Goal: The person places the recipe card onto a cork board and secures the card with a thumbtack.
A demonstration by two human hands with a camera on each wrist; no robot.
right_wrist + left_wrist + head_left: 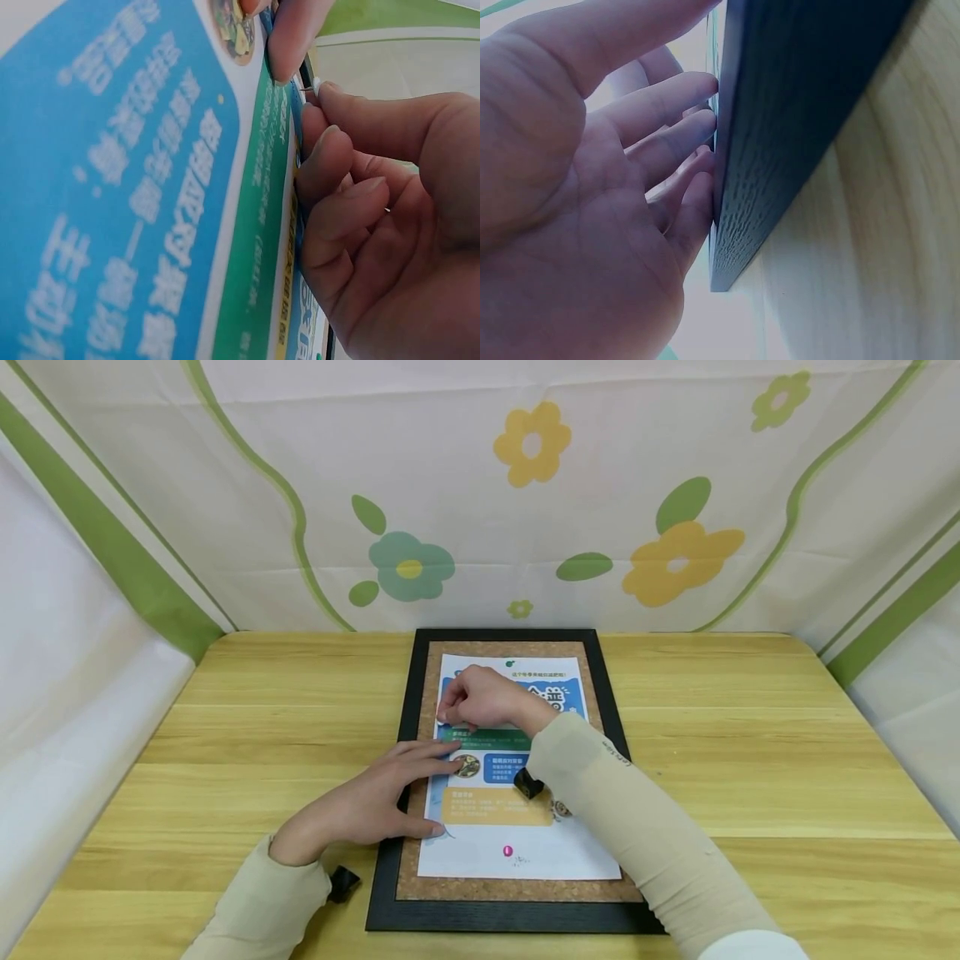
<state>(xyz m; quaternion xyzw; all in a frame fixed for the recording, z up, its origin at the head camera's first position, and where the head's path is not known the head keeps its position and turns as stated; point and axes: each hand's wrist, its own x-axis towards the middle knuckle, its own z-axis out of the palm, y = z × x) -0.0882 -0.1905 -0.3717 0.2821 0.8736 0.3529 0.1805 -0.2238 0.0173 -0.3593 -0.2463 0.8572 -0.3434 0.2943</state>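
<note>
My right hand (489, 697) is over the left edge of a printed poster (487, 862), pinching a white thumbtack (316, 85) between thumb and fingers. In the right wrist view the tack's metal point is aimed at the paper. The poster lies on a cork board (517, 888) with a black frame (495, 917). A green pin (510, 664) sits at the poster's top edge. My left hand (378, 793) rests with spread fingers on the poster's left side, across the frame. In the left wrist view its fingertips are partly hidden by the frame's edge.
The board lies on a wooden table (750, 760), its far end close to a white curtain (480, 527) printed with flowers. White cloth with green bands hangs at both sides. Small black devices show at both wrists.
</note>
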